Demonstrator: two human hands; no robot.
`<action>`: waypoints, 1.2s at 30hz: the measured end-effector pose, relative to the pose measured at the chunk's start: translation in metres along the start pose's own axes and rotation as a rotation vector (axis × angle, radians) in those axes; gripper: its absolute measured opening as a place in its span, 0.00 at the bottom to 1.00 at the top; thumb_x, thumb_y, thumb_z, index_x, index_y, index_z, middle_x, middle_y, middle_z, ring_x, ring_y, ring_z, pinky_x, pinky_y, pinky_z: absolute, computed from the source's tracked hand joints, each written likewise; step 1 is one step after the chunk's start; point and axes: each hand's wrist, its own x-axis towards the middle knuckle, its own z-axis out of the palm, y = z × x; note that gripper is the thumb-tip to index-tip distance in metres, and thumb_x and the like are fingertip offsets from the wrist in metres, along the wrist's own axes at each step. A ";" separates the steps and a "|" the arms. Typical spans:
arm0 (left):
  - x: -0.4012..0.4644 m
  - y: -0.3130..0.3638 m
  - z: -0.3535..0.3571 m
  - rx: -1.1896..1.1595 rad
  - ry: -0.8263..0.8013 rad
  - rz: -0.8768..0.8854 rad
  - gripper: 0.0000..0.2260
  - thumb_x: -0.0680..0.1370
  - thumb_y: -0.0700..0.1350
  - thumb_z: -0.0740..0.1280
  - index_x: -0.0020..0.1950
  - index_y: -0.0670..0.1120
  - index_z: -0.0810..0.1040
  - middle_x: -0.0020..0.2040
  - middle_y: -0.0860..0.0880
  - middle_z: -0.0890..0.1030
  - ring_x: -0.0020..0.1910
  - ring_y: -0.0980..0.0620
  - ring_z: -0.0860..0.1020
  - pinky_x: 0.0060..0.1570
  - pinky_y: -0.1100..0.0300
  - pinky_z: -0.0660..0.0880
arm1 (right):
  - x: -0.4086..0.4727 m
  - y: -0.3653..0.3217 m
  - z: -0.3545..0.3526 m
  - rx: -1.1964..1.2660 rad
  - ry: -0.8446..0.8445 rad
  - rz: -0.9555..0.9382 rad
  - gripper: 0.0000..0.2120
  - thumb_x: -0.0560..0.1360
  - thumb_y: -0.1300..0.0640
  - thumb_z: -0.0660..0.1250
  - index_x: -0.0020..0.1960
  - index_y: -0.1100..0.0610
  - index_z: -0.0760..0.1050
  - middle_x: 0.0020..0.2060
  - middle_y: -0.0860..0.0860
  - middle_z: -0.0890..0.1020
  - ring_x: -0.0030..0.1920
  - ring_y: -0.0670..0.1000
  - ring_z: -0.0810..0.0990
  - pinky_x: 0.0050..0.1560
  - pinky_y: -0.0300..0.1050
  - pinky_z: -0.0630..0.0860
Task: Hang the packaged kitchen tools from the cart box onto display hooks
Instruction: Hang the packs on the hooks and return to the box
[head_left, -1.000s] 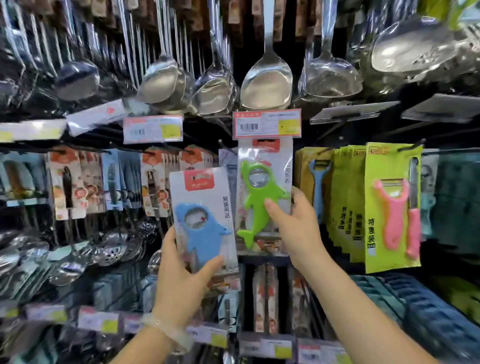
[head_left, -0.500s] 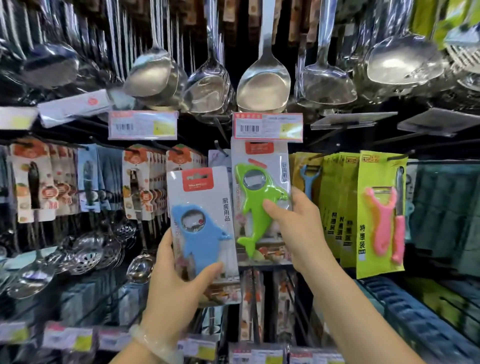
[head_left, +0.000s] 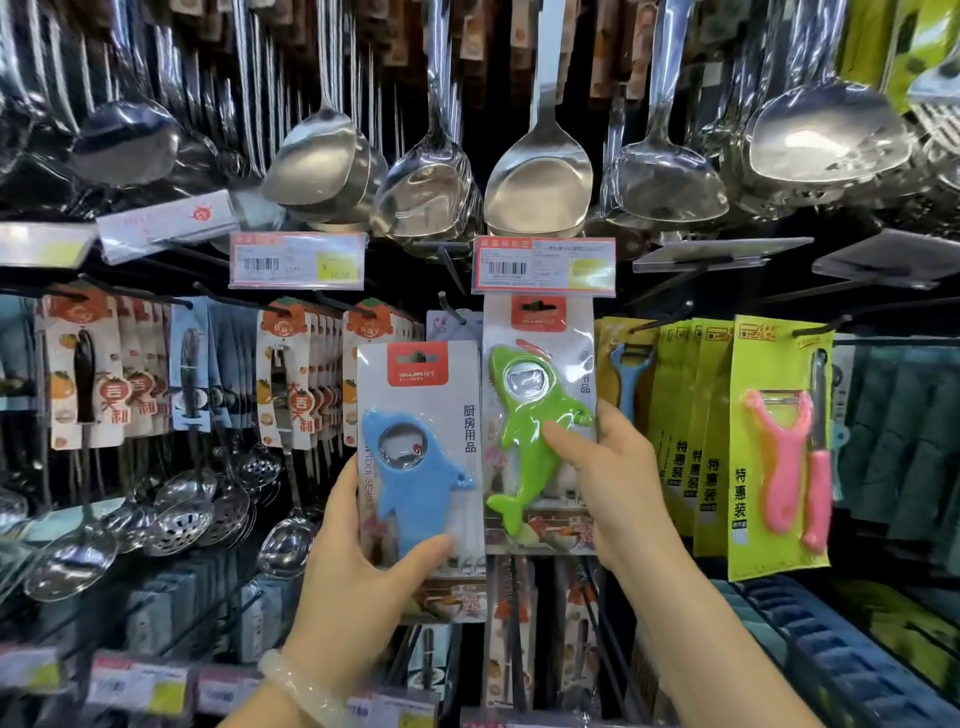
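My left hand (head_left: 358, 587) grips a carded pack with a blue shark-shaped opener (head_left: 418, 483) by its lower part, holding it upright in front of the display. Just to its right, my right hand (head_left: 613, 488) pinches a matching pack with a green shark-shaped opener (head_left: 530, 441) at its right edge. The green pack's red top tab sits right under a price tag (head_left: 544, 266) at the front of a display hook; whether it hangs on the hook I cannot tell. The cart box is out of view.
Steel ladles and spatulas (head_left: 540, 182) hang in a row overhead. Orange-carded tools (head_left: 291, 374) hang to the left, yellow-green peeler packs (head_left: 779, 447) to the right. Skimmers (head_left: 182, 519) hang at lower left, and blue trays (head_left: 852, 670) lie at lower right.
Both packs sit slightly higher and closer to the hook's price tag. The view has shifted a little; both hands keep their grip.
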 end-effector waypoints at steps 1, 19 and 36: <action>0.000 0.001 0.000 -0.001 0.001 0.003 0.37 0.60 0.44 0.75 0.65 0.62 0.67 0.59 0.60 0.78 0.58 0.57 0.78 0.59 0.49 0.76 | 0.000 -0.001 0.001 -0.008 0.000 -0.013 0.15 0.75 0.66 0.65 0.44 0.44 0.74 0.40 0.37 0.82 0.39 0.32 0.80 0.37 0.26 0.74; -0.003 -0.002 -0.004 0.029 0.047 -0.006 0.36 0.60 0.43 0.75 0.65 0.62 0.67 0.58 0.63 0.79 0.57 0.62 0.78 0.60 0.54 0.74 | -0.007 -0.026 -0.001 -0.158 -0.029 -0.057 0.31 0.75 0.61 0.66 0.73 0.43 0.60 0.69 0.43 0.68 0.64 0.46 0.73 0.62 0.43 0.71; 0.003 -0.009 -0.003 0.067 0.004 -0.017 0.37 0.67 0.33 0.74 0.67 0.60 0.64 0.60 0.63 0.76 0.55 0.67 0.76 0.46 0.74 0.75 | 0.068 0.024 0.000 -0.757 -0.033 0.211 0.28 0.78 0.44 0.59 0.75 0.46 0.55 0.74 0.55 0.56 0.71 0.58 0.62 0.70 0.53 0.64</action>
